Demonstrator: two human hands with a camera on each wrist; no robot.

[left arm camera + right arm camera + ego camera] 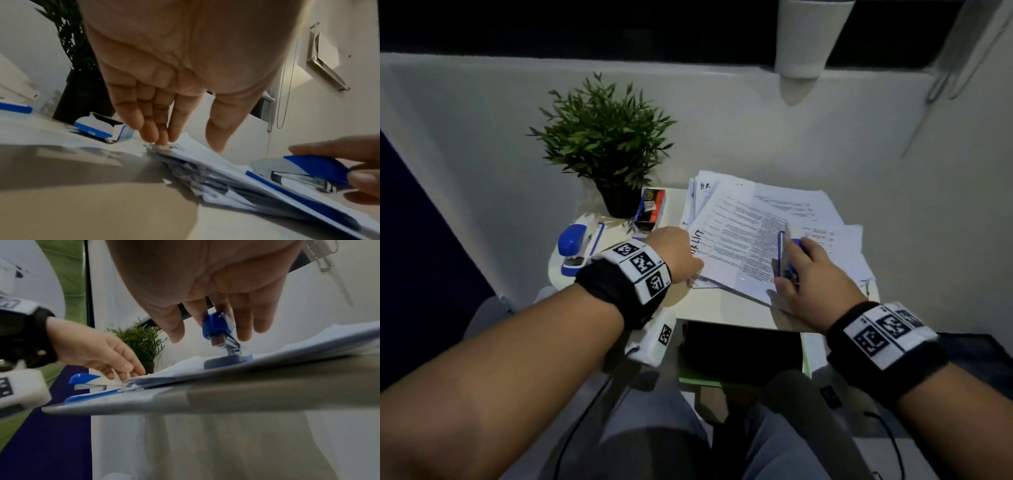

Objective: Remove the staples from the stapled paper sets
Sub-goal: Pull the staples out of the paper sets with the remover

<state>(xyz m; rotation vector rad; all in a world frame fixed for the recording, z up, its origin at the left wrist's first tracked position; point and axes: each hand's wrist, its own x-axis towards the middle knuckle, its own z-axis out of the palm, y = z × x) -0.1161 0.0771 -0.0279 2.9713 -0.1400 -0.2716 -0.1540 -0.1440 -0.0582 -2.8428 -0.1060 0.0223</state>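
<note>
Handwritten "HR" can be read on a sheet [704, 186] at the 11 o'clock corner of the paper pile, while the marker letters on the top sheet [739, 236] at its 9 o'clock edge and the print on the small box [650, 205] stay too blurred to read

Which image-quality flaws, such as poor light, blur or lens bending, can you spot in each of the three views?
Head view: dim overall, wide-angle bending at the edges, printed text on the papers too soft to read. Left wrist view: the left hand looms large and stretched, and the paper edges smear with blur. Right wrist view: the table edge is out of focus, and the stapler in the right hand is slightly blurred.
</note>
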